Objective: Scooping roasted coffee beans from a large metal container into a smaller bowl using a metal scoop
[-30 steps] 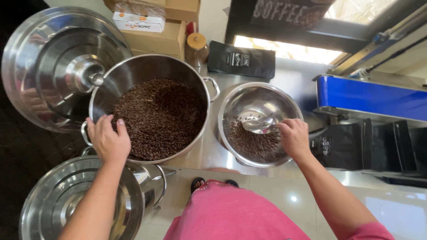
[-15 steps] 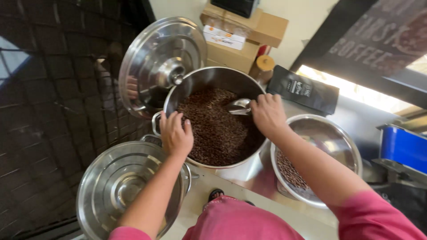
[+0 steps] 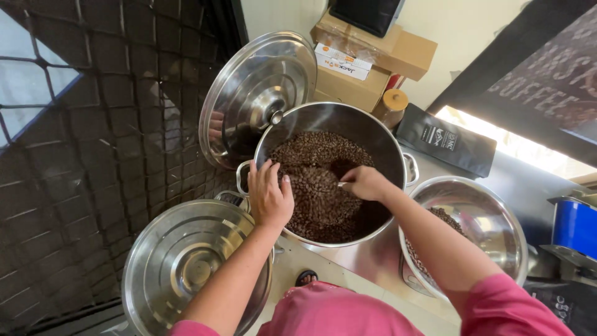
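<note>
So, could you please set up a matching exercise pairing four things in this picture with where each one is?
Things:
1. left hand
2. right hand
3. loose lid
4. steel bowl

Places:
A. leaning behind the big pot, against the wall
B. down inside the pot, on the coffee beans
C. to the right of the pot, with some beans in it
D. on the pot's near left rim, beside its handle

Pairs: 1-D, 2-B, 3-A, 4-C
</note>
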